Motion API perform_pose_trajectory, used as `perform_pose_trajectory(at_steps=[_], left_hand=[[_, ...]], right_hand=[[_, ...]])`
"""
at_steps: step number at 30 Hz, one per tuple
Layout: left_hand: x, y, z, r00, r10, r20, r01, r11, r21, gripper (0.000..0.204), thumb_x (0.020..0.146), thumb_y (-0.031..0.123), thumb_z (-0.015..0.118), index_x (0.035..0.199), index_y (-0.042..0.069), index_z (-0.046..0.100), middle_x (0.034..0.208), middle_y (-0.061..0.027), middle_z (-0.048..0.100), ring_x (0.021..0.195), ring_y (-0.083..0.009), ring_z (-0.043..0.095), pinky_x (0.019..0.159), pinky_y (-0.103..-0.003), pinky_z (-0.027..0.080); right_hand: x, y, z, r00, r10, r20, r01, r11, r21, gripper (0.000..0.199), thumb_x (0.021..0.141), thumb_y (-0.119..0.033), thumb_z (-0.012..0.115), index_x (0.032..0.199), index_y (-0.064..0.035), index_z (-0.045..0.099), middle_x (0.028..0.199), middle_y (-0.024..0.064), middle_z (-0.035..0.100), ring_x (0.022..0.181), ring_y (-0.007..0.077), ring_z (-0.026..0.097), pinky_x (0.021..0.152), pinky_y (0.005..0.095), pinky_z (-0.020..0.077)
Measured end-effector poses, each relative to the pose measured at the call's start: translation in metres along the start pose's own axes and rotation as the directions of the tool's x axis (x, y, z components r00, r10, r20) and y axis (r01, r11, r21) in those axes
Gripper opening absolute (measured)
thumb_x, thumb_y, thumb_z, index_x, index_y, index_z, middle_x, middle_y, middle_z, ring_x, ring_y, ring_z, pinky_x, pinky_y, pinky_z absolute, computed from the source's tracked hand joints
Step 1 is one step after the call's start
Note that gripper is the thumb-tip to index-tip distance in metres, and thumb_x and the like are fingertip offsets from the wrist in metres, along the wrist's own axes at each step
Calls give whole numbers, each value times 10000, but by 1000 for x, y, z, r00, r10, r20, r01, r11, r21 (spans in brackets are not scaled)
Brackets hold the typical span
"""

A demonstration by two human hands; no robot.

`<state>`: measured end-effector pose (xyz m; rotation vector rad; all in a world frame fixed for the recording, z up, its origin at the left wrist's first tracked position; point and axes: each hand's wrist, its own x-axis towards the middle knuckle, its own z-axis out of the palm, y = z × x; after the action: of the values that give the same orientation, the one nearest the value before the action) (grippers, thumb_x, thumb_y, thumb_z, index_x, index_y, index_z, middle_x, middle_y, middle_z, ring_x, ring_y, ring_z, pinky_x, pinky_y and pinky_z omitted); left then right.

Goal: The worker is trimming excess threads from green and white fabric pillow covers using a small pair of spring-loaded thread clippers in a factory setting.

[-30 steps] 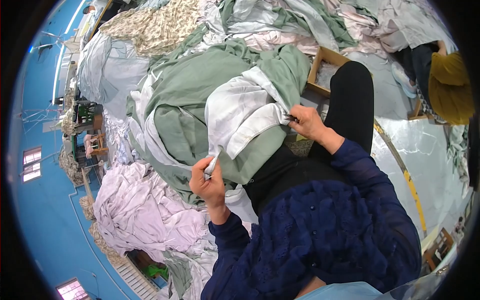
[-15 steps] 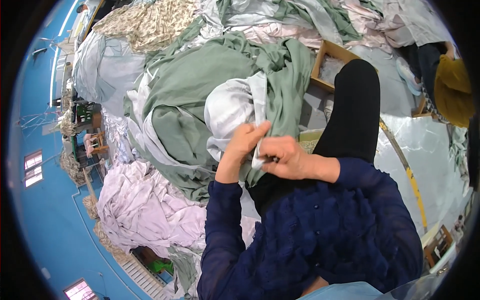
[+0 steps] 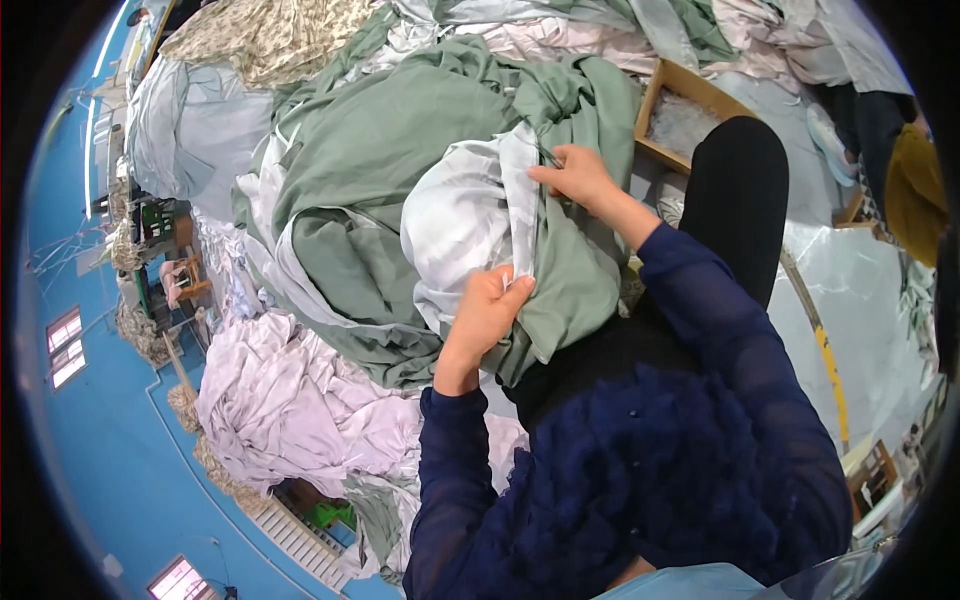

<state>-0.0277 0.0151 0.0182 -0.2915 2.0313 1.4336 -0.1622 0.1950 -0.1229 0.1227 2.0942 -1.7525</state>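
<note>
A large green cloth [image 3: 400, 130] with a white underside is heaped over my lap. Its white part [image 3: 455, 210] bulges up in the middle, with a straight pale hem running along its right side. At the near end of that hem, my left hand [image 3: 485, 315] is closed, pinching the edge between thumb and fingers. Farther away, my right hand [image 3: 580, 180] is closed on the same cloth near the hem's far end. Between the two hands the hem lies stretched fairly straight. A green flap of the cloth hangs to the right of it, over my thigh.
Pale lilac cloth [image 3: 300, 400] is piled at the near left, light blue cloth [image 3: 200, 130] and floral cloth [image 3: 270, 40] at the far left. A cardboard box [image 3: 690, 105] with clear plastic inside stands beyond my knee. Another person's mustard garment [image 3: 912, 195] shows at the right.
My right hand has moved away from my left hand, along the hem to its far end. My left hand still holds the near end. The hem between them is now spread out.
</note>
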Motion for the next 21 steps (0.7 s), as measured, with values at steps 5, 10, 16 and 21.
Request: perform_pose_trajectory(at_steps=[5, 10, 16, 21], left_hand=[[2, -4, -2, 1000, -6, 14, 5, 999, 34, 217, 964, 177, 591, 819, 16, 606, 716, 99, 470, 671, -26, 371, 572, -226, 327], [4, 10, -4, 999, -51, 19, 50, 999, 18, 228, 965, 179, 587, 804, 17, 586, 697, 96, 449, 670, -35, 372, 575, -237, 337], [5, 7, -14, 993, -108, 56, 108, 994, -5, 212, 968, 185, 580, 873, 1, 625, 731, 80, 509, 701, -39, 412, 613, -235, 363], [8, 1, -18, 988, -112, 104, 121, 989, -81, 248, 974, 199, 577, 986, -31, 667, 811, 36, 617, 759, -50, 495, 673, -231, 417]], right_hand=[[19, 14, 43, 999, 33, 26, -26, 973, -228, 543, 654, -431, 837, 813, 51, 643, 698, 99, 658, 594, 178, 589, 584, 349, 481], [41, 43, 30, 997, 31, 72, 3, 905, -426, 290, 725, -261, 700, 797, 20, 678, 742, 194, 656, 671, 273, 652, 626, 370, 485], [55, 53, -4, 999, 51, -6, -52, 987, -150, 264, 760, -249, 666, 793, 12, 694, 756, 169, 673, 709, 292, 648, 655, 383, 493], [50, 29, -17, 971, 239, -27, -202, 873, 445, 211, 794, -183, 724, 770, 23, 687, 656, 24, 607, 561, 100, 521, 527, 285, 420]])
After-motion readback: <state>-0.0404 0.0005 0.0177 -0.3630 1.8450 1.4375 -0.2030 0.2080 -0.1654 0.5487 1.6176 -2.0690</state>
